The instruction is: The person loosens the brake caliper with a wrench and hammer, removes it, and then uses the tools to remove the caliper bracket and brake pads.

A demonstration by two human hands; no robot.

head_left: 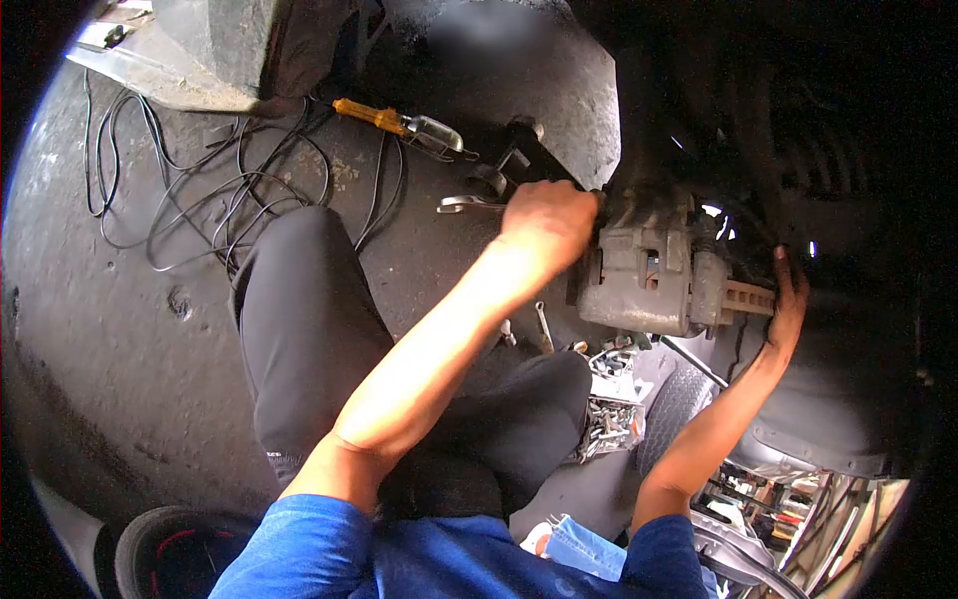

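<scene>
**Beside the brake (639,304): left hand (549,222) around a wrench (467,204), right hand (788,304) at the disc (748,297)**

Writing: faint letters on the blue shirt (449,559), too dim to read. Small pale mark low on the dark trousers (309,319), likewise illegible.

Materials: brake body is dull grey metal, blocky, dusty, with rounded corners and a slot in its face. Disc shows edge-on, rust-brown, a row of vents along the rim. Wrench is bright, smooth steel. Floor (130,329) dark, pitted, stained. Lamp (404,125) on it has a yellow handle and a clear, shiny head; thin black cord (88,185) lies in loose loops to the left. Beyond the knee, a heap of small metal pieces (611,424), next to a tire (677,404) with patterned tread.

Grip: left fingers curled tight on the wrench, its jaw end poking out on the hand's left side. Cannot tell whether the other end sits on a bolt. Right fingers extended, close together, lying along the disc's outer edge. Brake sits between the hands, just right of the left fist.
</scene>
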